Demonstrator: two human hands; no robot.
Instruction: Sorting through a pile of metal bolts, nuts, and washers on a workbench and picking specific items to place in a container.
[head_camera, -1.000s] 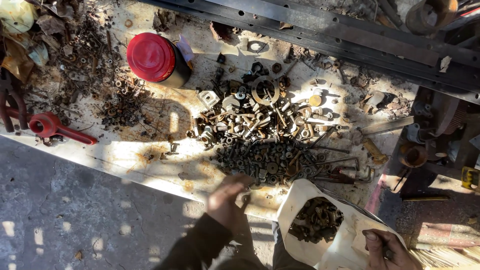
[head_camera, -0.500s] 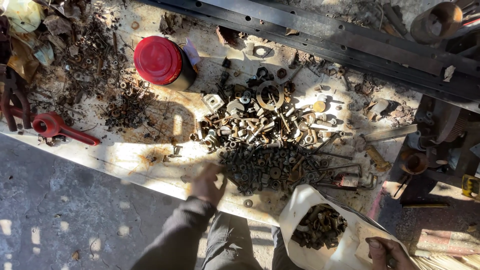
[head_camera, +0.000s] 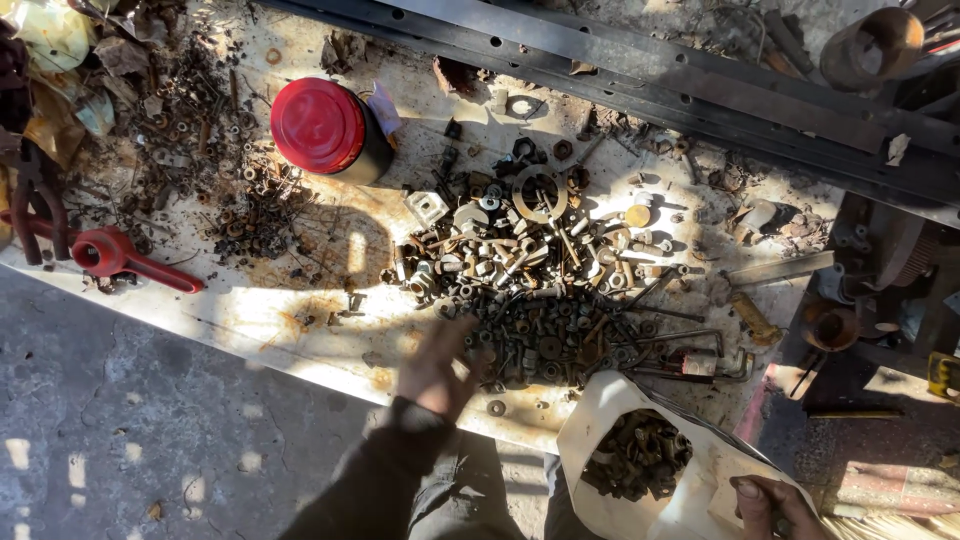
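Low in the frame's middle, the left hand (head_camera: 432, 368), fingers spread and holding nothing, hovers beside the dark pile of nuts and bolts (head_camera: 545, 335) on the counter (head_camera: 290, 310), while the right hand (head_camera: 775, 505) at lower right pinches the white bag (head_camera: 600, 420) so its mouth gapes.

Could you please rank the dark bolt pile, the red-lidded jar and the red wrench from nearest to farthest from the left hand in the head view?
From the left hand:
1. Dark bolt pile, just to its right, at the fingertips.
2. Red-lidded jar, farther up the board, to the upper left.
3. Red wrench, far left, near the board's edge.
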